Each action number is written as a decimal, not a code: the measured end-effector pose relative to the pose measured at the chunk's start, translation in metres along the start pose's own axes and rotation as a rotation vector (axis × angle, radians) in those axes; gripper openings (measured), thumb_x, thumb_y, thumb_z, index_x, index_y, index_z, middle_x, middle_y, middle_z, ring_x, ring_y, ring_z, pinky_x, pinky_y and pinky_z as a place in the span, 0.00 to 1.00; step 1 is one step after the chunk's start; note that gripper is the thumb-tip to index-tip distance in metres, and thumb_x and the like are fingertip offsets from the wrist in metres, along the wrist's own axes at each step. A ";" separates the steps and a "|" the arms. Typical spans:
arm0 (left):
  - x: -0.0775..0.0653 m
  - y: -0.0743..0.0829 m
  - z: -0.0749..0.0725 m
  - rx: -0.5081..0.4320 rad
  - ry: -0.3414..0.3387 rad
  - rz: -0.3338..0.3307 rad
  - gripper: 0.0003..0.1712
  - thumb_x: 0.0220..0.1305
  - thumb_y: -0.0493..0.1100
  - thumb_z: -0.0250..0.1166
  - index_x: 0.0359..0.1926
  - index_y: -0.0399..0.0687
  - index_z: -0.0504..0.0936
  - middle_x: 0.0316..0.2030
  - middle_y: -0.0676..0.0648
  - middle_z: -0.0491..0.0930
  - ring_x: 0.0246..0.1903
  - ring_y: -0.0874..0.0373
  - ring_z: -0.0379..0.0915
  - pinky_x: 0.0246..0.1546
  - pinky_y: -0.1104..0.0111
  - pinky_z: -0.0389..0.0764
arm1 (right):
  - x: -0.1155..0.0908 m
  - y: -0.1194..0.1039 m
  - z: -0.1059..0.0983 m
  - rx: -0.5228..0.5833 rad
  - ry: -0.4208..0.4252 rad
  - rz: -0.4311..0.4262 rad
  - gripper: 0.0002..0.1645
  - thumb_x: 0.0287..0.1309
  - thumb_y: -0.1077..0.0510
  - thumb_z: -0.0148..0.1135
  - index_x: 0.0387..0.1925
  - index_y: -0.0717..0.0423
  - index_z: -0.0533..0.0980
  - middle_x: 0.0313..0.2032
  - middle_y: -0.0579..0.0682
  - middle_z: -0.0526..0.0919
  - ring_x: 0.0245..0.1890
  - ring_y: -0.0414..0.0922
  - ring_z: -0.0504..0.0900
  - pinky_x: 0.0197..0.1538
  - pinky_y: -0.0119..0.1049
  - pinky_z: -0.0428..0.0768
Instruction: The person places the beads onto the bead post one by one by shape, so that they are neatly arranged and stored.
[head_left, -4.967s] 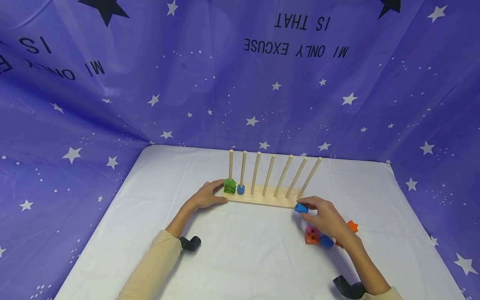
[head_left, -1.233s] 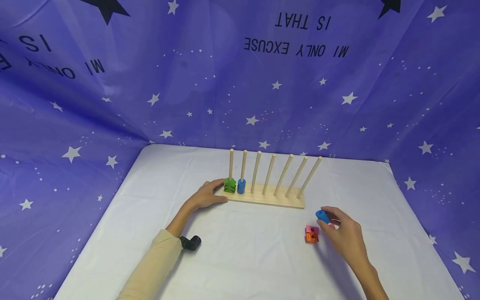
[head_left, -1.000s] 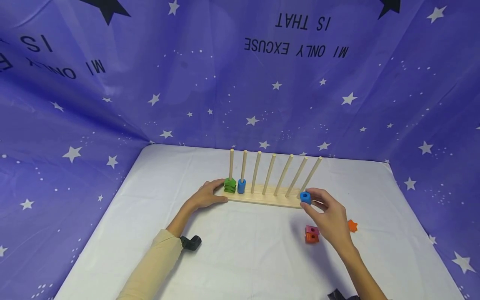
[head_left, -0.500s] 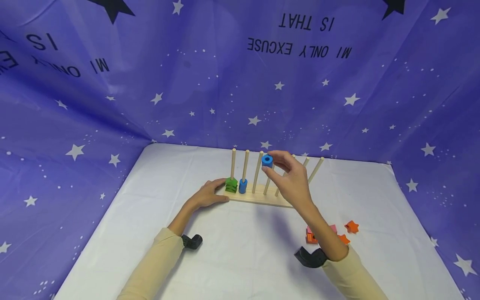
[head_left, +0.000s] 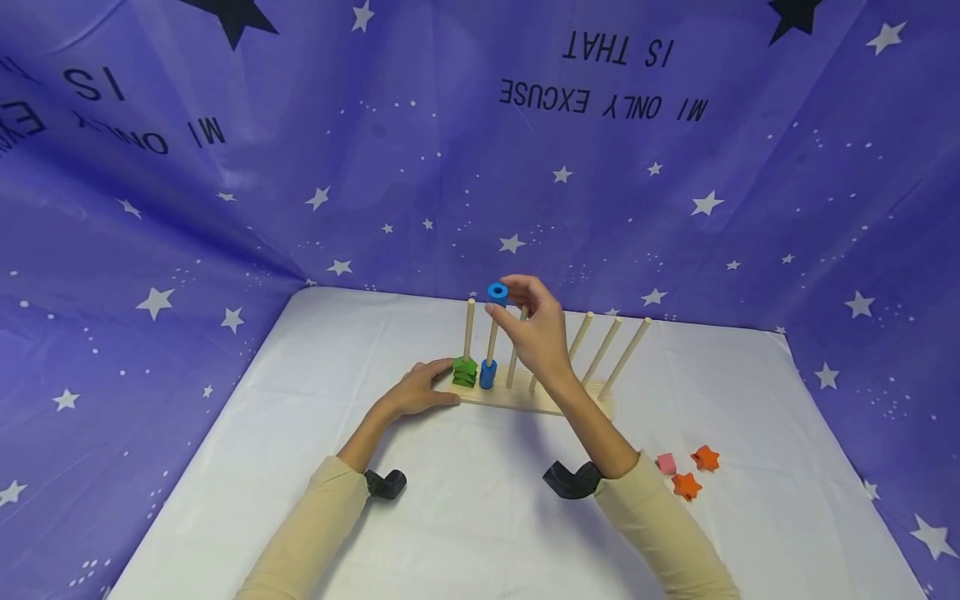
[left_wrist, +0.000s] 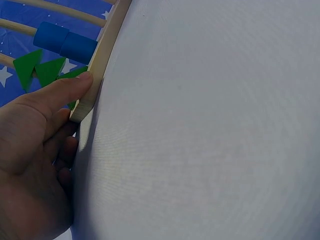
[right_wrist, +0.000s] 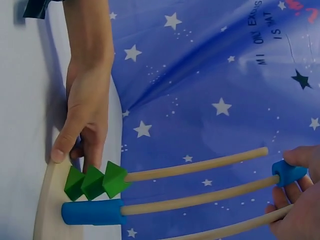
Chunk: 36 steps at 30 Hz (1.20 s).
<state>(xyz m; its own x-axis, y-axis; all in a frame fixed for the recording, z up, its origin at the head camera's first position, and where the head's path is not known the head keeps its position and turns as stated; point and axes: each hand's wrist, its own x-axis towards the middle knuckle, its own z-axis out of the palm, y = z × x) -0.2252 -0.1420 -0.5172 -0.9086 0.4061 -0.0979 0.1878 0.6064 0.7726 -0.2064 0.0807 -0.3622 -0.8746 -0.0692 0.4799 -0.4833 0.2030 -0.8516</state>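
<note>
On the white table (head_left: 465, 517) the wooden rack (head_left: 510, 398) stays put toward the far side, while the right hand (head_left: 538, 329) has crossed leftward over it, from the rack's right end to the second peg (head_left: 492, 342) from the left; the work seems to have gone from fetching to threading. The left hand (head_left: 416, 392) still grips the rack's left end, apparently steadying it. Just right of that hand, three green triangles (head_left: 464, 372) sit on the leftmost peg, and two blue cylinders (head_left: 487, 375) are at the foot of the second. Two orange stars (head_left: 686, 486) and a pink block (head_left: 667, 463) lie loose, near and right. The right hand pinches one small blue piece (right_wrist: 290, 173) at the second peg's top, well above the left hand; whether the tip is inside its hole, I cannot tell.
</note>
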 end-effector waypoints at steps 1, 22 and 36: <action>0.000 0.000 0.000 0.001 0.000 0.000 0.42 0.59 0.49 0.74 0.73 0.48 0.68 0.69 0.41 0.68 0.60 0.44 0.63 0.63 0.44 0.62 | 0.000 0.002 0.001 0.006 0.005 -0.001 0.21 0.58 0.65 0.71 0.53 0.65 0.77 0.46 0.56 0.82 0.48 0.49 0.80 0.54 0.41 0.76; 0.000 0.000 -0.001 0.016 -0.011 0.012 0.42 0.61 0.50 0.72 0.73 0.49 0.67 0.70 0.42 0.67 0.59 0.44 0.63 0.62 0.43 0.61 | -0.053 0.095 0.033 0.026 0.019 0.325 0.20 0.55 0.66 0.72 0.49 0.64 0.76 0.46 0.57 0.83 0.51 0.55 0.81 0.58 0.54 0.75; 0.001 0.001 -0.001 0.022 -0.013 -0.014 0.43 0.61 0.50 0.72 0.74 0.49 0.66 0.70 0.42 0.66 0.60 0.44 0.62 0.63 0.45 0.62 | -0.085 0.084 -0.031 -0.020 -0.292 0.385 0.34 0.60 0.66 0.68 0.66 0.68 0.67 0.64 0.66 0.72 0.63 0.61 0.72 0.65 0.51 0.69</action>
<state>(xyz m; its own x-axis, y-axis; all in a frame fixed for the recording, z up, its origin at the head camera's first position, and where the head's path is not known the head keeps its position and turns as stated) -0.2260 -0.1419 -0.5164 -0.9062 0.4065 -0.1165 0.1838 0.6268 0.7572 -0.1714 0.1341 -0.4678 -0.9655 -0.2557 0.0488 -0.1238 0.2863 -0.9501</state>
